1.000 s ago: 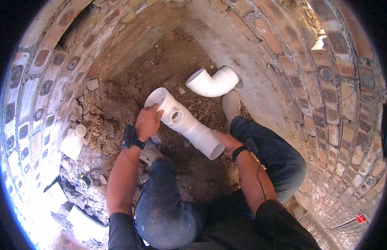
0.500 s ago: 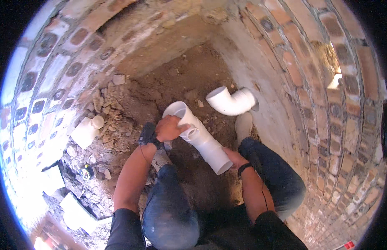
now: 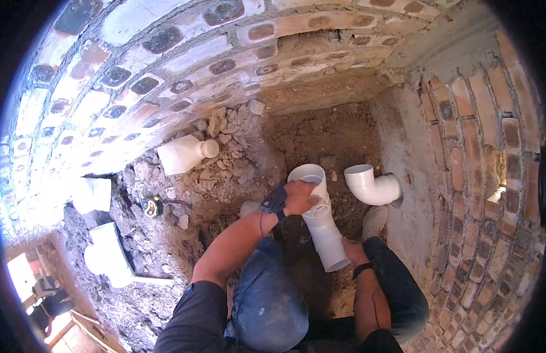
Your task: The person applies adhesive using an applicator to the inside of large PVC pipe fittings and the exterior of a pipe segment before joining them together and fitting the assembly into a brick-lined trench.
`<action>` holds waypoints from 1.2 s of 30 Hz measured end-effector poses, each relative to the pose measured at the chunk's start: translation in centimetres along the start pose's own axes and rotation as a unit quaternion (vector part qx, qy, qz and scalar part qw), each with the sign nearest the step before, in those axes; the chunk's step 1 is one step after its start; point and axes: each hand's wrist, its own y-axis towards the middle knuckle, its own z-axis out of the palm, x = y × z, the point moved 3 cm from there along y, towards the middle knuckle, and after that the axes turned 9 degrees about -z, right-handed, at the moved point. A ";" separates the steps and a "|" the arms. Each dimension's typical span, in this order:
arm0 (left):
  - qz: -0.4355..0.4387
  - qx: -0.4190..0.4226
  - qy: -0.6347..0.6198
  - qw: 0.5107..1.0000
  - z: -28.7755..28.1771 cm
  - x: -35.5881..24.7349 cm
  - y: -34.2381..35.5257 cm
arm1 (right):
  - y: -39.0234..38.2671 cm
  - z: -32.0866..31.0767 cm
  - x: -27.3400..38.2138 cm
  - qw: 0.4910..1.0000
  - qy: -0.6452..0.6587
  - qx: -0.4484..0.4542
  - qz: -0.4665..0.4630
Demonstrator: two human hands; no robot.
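The left hand (image 3: 300, 198), wearing a dark strapped device at the wrist, is grasping a white plastic pipe fitting with a short round side branch (image 3: 327, 232) near its wide upper opening, the fingers lying across it just beside the branch. The right hand (image 3: 355, 252), a black band at its wrist, is touching the fitting's side near the lower end; its fingers are mostly hiding, so I cannot tell how firmly they are closing. The fitting is occupying the area right of the frame's centre, whereas a second ago it was lying higher and further left; it is now pointing more steeply down the frame. The whole view is turning toward the left wall, so the white curved plastic elbow pipe (image 3: 373, 186), which is still sticking out of the right-hand wall, is appearing further right and lower than before. A white bottle-shaped plastic piece (image 3: 182, 155) is resting on the brown rubble (image 3: 223, 170), now nearer the upper left, and a yellow-and-black tape measure (image 3: 151, 207) is lying below it. Two white pieces (image 3: 107, 257) are showing more fully at left. A pale shoe (image 3: 375, 221) is standing below the elbow, and the brick wall (image 3: 185, 35) is filling more of the upper left.
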 end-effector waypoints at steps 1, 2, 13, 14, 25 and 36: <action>-0.018 -0.005 0.013 1.000 -0.3 1.1 -0.8 | -0.8 0.3 2.3 0.996 0.019 0.059 -0.070; -0.029 -0.008 0.020 0.999 -0.4 1.6 -1.4 | -1.9 -0.1 4.4 0.984 0.036 0.109 -0.133; 0.040 0.167 0.012 0.985 0.8 3.4 2.9 | -5.8 -6.7 12.5 0.976 0.012 -0.045 -0.211; 0.046 0.176 0.011 0.983 1.3 3.8 3.0 | -5.8 -7.0 12.0 0.977 0.016 -0.058 -0.204; -0.022 0.144 0.000 0.989 -2.0 1.0 -3.8 | -3.6 -10.1 6.4 0.980 -0.030 -0.124 -0.150; -0.137 -0.014 -0.347 0.928 -10.2 1.1 -18.1 | -3.6 -16.2 14.4 0.959 -0.066 -0.164 -0.221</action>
